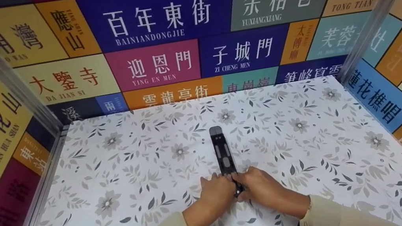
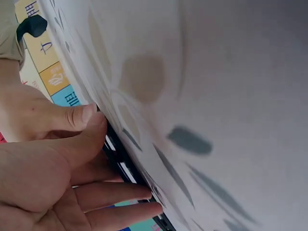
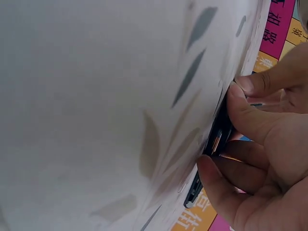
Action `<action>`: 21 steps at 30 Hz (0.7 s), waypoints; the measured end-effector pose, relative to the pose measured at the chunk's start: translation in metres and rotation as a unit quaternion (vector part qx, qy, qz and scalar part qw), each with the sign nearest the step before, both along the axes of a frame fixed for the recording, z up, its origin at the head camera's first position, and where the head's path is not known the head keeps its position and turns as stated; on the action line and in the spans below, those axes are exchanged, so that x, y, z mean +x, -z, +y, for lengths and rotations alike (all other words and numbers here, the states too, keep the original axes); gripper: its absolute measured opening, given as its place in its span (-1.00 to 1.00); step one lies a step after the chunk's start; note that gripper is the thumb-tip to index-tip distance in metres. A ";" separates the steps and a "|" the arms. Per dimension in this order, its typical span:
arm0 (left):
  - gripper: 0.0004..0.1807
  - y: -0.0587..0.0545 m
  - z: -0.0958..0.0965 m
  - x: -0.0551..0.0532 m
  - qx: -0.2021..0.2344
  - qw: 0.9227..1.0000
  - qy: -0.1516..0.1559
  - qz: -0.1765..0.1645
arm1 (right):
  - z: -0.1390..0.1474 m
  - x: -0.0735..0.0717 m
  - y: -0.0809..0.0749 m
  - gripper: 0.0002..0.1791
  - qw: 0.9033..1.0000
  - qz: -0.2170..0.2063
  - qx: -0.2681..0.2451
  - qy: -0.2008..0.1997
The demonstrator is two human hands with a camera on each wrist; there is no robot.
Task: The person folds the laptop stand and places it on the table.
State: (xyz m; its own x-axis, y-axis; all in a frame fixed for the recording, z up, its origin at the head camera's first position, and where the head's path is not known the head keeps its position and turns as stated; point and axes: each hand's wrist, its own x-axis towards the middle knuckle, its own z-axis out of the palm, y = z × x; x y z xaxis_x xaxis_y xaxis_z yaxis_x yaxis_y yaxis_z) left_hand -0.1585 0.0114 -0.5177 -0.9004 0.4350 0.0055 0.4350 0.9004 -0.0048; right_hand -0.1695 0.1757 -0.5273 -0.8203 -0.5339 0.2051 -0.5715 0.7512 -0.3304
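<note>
A long, narrow black stapler (image 1: 224, 153) with a grey rounded far end lies lengthwise on the flower-patterned surface, pointing away from me. At its near end my left hand (image 1: 216, 193) grips it from the left, and my right hand (image 1: 263, 188) holds it from the right. Both thumbs meet over the near end and partly hide it. In the left wrist view the left fingers (image 2: 120, 195) reach along the side of the stapler (image 2: 118, 154). From the right wrist, the right fingers (image 3: 214, 175) curl at its edge, and a coppery strip shows inside the black body.
White cloth or paper with grey leaves and flowers covers the table (image 1: 122, 172). Colourful panels (image 1: 158, 15) with large characters stand behind and at both sides. Clear upright strips (image 1: 381, 10) rise at the back corners.
</note>
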 end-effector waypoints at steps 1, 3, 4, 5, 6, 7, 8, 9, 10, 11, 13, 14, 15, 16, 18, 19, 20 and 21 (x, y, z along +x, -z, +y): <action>-0.63 0.000 0.000 -0.002 0.004 1.000 0.006 -0.003 | 0.000 0.000 0.001 -0.22 1.000 -0.003 0.000 0.002; -0.64 -0.001 -0.001 -0.006 0.009 1.000 0.014 -0.003 | 0.000 -0.001 0.001 -0.23 1.000 -0.009 -0.005 0.009; -0.64 -0.001 -0.002 -0.009 0.013 1.000 0.017 0.000 | 0.000 -0.002 0.000 -0.23 1.000 -0.012 -0.007 0.016; -0.66 -0.001 -0.002 -0.011 0.018 1.000 0.020 0.002 | 0.000 -0.003 0.000 -0.23 1.000 -0.015 -0.010 0.022; -0.67 0.000 -0.003 -0.014 0.023 0.999 0.022 0.005 | 0.000 -0.005 -0.001 -0.24 0.999 -0.017 -0.012 0.028; -0.68 0.000 -0.003 -0.016 0.031 0.999 0.023 0.005 | 0.000 -0.007 -0.001 -0.25 0.999 -0.019 -0.014 0.034; -0.69 0.000 -0.003 -0.018 0.040 0.999 0.024 0.006 | 0.000 -0.008 -0.002 -0.28 0.999 -0.023 -0.019 0.037; -0.70 0.001 -0.004 -0.020 0.051 0.998 0.027 0.007 | 0.000 -0.009 -0.002 -0.30 0.999 -0.025 -0.021 0.039; -0.72 0.002 -0.005 -0.022 0.061 0.998 0.030 0.007 | 0.000 -0.010 -0.002 -0.32 0.999 -0.027 -0.023 0.039; -0.73 0.003 -0.006 -0.024 0.073 0.997 0.035 0.009 | 0.000 -0.011 -0.002 -0.34 0.999 -0.028 -0.023 0.037; -0.72 0.004 -0.008 -0.026 0.090 0.995 0.051 0.017 | 0.000 -0.012 -0.002 -0.35 0.999 -0.020 -0.020 0.031; -0.70 0.006 -0.009 -0.027 0.096 0.993 0.060 0.023 | 0.001 -0.012 -0.002 -0.36 0.999 -0.018 -0.018 0.029; -0.69 0.006 -0.010 -0.028 0.103 0.992 0.069 0.029 | 0.001 -0.013 -0.002 -0.34 0.999 -0.015 -0.016 0.027; -0.69 0.006 -0.011 -0.029 0.108 0.990 0.078 0.034 | 0.001 -0.013 -0.001 -0.32 0.999 -0.013 -0.014 0.027; -0.69 0.006 -0.013 -0.030 0.117 0.988 0.089 0.039 | 0.001 -0.013 -0.001 -0.29 0.999 -0.016 -0.011 0.029; -0.69 0.007 -0.014 -0.031 0.121 0.988 0.092 0.040 | 0.001 -0.014 -0.001 -0.29 0.999 -0.020 -0.011 0.030; -0.69 0.008 -0.014 -0.031 0.125 0.987 0.095 0.040 | 0.001 -0.014 0.000 -0.28 0.999 -0.024 -0.012 0.030; -0.69 0.008 -0.015 -0.032 0.129 0.986 0.097 0.039 | 0.001 -0.014 0.000 -0.28 0.999 -0.027 -0.013 0.031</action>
State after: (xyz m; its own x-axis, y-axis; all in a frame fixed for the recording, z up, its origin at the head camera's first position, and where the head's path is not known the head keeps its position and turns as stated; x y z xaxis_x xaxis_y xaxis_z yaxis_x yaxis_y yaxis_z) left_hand -0.1901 -0.0031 -0.5262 -0.7932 0.5737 0.2042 0.6060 0.7764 0.1731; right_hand -0.1834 0.1767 -0.5276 -0.8616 -0.4776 0.1719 -0.5053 0.7750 -0.3796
